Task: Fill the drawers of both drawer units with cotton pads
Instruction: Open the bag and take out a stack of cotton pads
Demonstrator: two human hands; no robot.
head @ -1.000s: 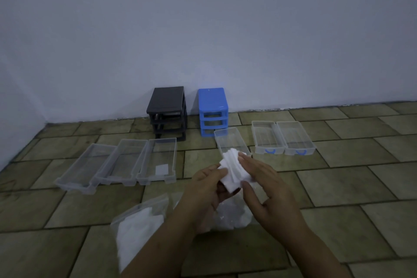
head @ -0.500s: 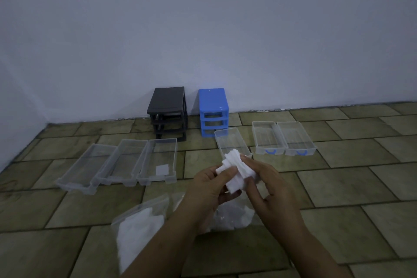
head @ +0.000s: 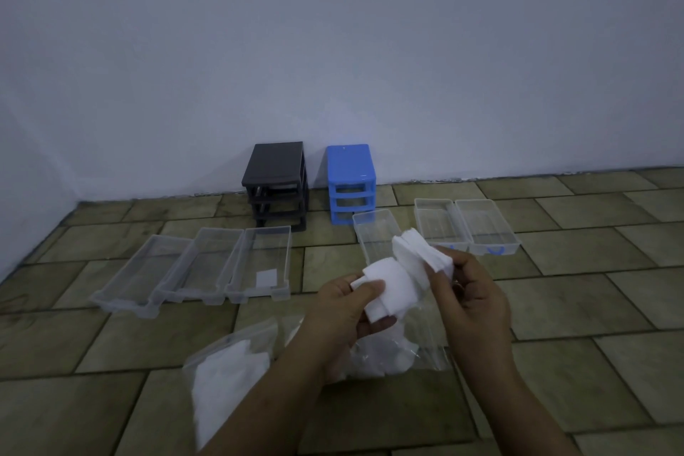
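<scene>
My left hand (head: 346,311) grips a stack of white cotton pads (head: 392,289). My right hand (head: 468,292) pinches a smaller bunch of pads (head: 416,248) pulled off that stack. A black drawer unit (head: 275,183) and a blue drawer unit (head: 349,179) stand against the wall with their slots bare. Three clear drawers (head: 207,263) lie side by side at the left; the rightmost holds one pad (head: 267,277). One clear drawer (head: 372,233) lies behind my hands, two more (head: 466,222) at the right.
Two clear plastic bags of cotton pads lie on the tiled floor: one (head: 229,389) at the lower left, one (head: 385,355) under my hands. The white wall runs along the back and the left side.
The single bunch of pads held by both hands has been split: my right hand drew a few pads up and to the right, while my left hand kept the rest.
</scene>
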